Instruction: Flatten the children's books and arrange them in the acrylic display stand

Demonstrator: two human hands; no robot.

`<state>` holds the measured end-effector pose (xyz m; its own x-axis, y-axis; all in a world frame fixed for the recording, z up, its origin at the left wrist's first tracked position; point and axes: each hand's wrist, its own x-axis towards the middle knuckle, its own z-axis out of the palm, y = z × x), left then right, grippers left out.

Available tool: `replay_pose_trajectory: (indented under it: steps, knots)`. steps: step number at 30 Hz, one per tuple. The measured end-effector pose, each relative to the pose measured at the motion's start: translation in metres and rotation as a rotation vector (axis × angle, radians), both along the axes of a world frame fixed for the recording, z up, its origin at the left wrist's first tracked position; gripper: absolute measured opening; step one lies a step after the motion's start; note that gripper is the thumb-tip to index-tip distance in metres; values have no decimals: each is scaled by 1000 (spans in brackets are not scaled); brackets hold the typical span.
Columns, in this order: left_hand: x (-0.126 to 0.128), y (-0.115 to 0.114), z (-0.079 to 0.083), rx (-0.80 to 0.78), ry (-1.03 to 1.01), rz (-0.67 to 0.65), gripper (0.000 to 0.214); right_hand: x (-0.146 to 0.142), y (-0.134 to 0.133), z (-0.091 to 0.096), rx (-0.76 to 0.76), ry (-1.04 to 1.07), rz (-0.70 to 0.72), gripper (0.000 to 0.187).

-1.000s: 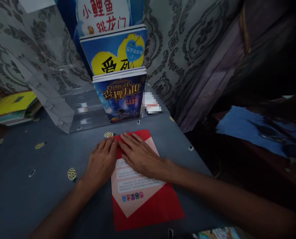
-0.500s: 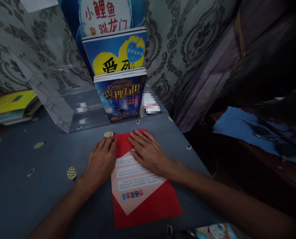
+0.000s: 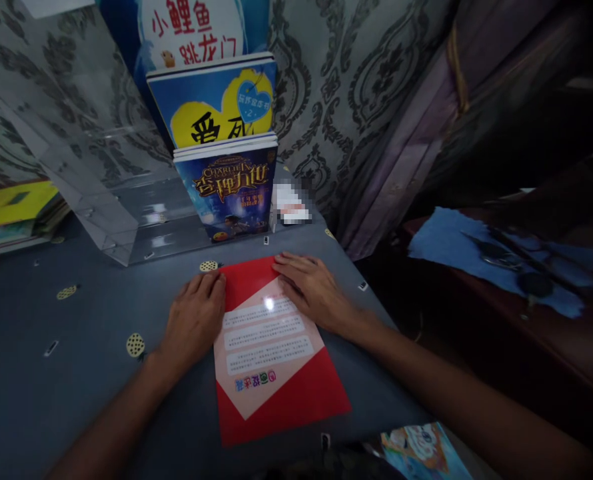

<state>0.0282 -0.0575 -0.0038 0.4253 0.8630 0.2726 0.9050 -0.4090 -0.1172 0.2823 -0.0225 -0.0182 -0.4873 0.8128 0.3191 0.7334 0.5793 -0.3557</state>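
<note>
A: What has moved?
B: The right hand point(image 3: 311, 290). Half a second ago its fingers lie across the upper part of the red booklet point(image 3: 271, 353); now they have slid outward to its far right corner, baring more of the pale panel. The whole view has also shifted a little.
A: And the left hand point(image 3: 194, 310)?
B: It keeps its place at the far left edge of the booklet, back of the hand up, fingers close together and slightly bent. I can't tell whether it pinches the edge, since the palm is hidden.
A: Is the right one gripping anything?
B: No, it is spread, palm down, fingers stretched out over the corner.
A: Where exactly is the booklet?
B: Flat on the grey-blue tablecloth point(image 3: 96, 380), between the hands, with a bright glare spot near the right fingers.
A: What stands beyond it?
B: A clear stand point(image 3: 96, 200), with a dark blue book point(image 3: 234, 200) in front, a blue-and-yellow book point(image 3: 211, 100) behind that and a taller blue book point(image 3: 194, 30) at the back.
A: Off to the sides?
B: A pile of books point(image 3: 16, 207) at left, a blue cloth point(image 3: 434, 240) at right.
</note>
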Motion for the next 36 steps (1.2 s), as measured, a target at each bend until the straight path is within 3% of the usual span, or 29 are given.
replay_pose_trajectory:
  steps: [8, 19, 28, 31, 33, 36]
  knots:
    - [3, -2, -4, 89, 16, -15, 38, 0, 2, -1, -12, 8, 36, 38]
    - [0, 23, 1, 54, -22, 25, 34, -14, 24, -8, 14, -45, -18, 39]
    - [-5, 10, -16, 66, -92, 16, 37, -9, 5, -17, 76, -1, -5, 42]
    - [-5, 7, -15, 65, -91, 12, 38, -7, 4, -19, 86, 32, 3, 41]
    - [-2, 2, -9, 48, -103, -47, 38, -7, 5, -20, 86, 45, 9, 40]
    - [12, -16, 3, -75, -144, -278, 40, -6, 7, -19, 82, 64, 14, 39]
